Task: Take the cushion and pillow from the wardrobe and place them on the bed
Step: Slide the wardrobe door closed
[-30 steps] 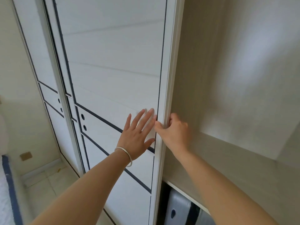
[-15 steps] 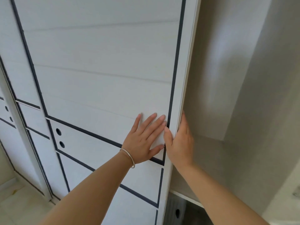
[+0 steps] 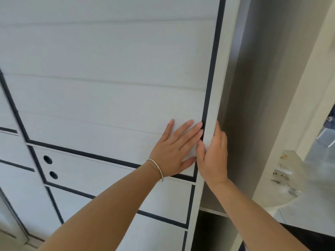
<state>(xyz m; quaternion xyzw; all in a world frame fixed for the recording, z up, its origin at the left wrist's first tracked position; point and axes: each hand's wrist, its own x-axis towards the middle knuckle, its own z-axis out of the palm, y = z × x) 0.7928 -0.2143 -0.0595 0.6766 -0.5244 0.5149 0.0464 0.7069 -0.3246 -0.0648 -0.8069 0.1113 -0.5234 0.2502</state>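
Both hands on the white wardrobe door (image 3: 108, 87): left hand (image 3: 174, 151) spread flat against its panel, right hand (image 3: 213, 153) wrapped around the door's right edge. Bangle (image 3: 156, 168) on the left wrist. Cushion and pillow aren't visible; the narrow gap on the right is dark.

The sliding door (image 3: 112, 98) now spreads across most of the view, its right edge (image 3: 212, 124) much nearer the wardrobe's far side wall (image 3: 257, 105), so the open gap has narrowed to a strip. A doorway (image 3: 324, 134) has come into sight right of that wall. The floor left of the door has dropped out of view, as has most of the neighbouring door panel
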